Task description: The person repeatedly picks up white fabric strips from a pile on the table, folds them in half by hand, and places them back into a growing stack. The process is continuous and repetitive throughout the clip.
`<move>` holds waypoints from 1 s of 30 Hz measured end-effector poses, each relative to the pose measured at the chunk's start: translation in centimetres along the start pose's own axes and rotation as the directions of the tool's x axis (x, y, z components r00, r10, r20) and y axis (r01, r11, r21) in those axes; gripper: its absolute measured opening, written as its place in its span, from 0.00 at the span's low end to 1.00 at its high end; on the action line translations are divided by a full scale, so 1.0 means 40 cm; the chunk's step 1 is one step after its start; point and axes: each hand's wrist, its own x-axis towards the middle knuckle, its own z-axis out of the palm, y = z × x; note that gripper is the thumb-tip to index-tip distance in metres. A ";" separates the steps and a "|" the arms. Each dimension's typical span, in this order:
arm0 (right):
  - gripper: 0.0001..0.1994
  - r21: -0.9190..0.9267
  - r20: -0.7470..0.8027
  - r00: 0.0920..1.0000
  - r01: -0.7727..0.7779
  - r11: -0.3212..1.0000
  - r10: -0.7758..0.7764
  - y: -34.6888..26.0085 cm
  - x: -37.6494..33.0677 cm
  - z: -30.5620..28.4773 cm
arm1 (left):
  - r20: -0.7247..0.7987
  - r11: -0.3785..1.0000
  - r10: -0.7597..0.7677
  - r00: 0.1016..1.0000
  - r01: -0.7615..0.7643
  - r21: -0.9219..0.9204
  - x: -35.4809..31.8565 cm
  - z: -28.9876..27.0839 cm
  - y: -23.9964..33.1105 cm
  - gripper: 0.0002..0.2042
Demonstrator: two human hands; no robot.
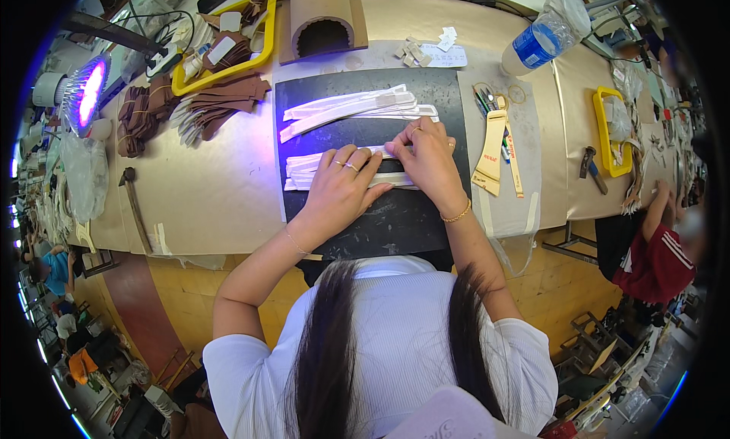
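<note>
A black mat (357, 237) carries two groups of pale strips. My left hand (338, 184) lies over the nearer white strips (300, 173), palm down with fingers stretched out, pressing on them. At the right end of that same group, my right hand (430, 161) has thumb and forefinger pinched on a white strip; the strip's tip is hidden under the fingers. Farther back on the mat, a fanned bundle of white strips (346, 110) lies loose, with its right end close to my right knuckles.
A lit lamp (90, 93) stands at left, near brown leather pieces (232, 95) and a yellow tray (182, 81). One hammer (133, 203) lies left, another (591, 169) right. Cream templates (493, 146), pens and a water bottle (532, 49) sit right. A person in red (658, 264) works at far right.
</note>
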 end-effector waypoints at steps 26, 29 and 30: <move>0.12 -0.217 0.123 0.989 0.106 0.971 -0.080 0.225 0.437 -0.110 | -0.055 0.993 -0.074 0.996 0.069 -0.091 0.042 -0.004 -0.054 0.07; 0.13 -0.184 0.254 0.965 0.108 0.977 -0.059 0.232 0.475 -0.114 | -0.051 0.993 -0.069 0.996 0.064 -0.098 0.042 -0.006 -0.056 0.07; 0.12 -0.162 0.262 0.963 0.117 0.980 -0.071 0.236 0.481 -0.112 | -0.036 0.991 -0.071 0.997 0.067 -0.116 0.042 -0.008 -0.059 0.07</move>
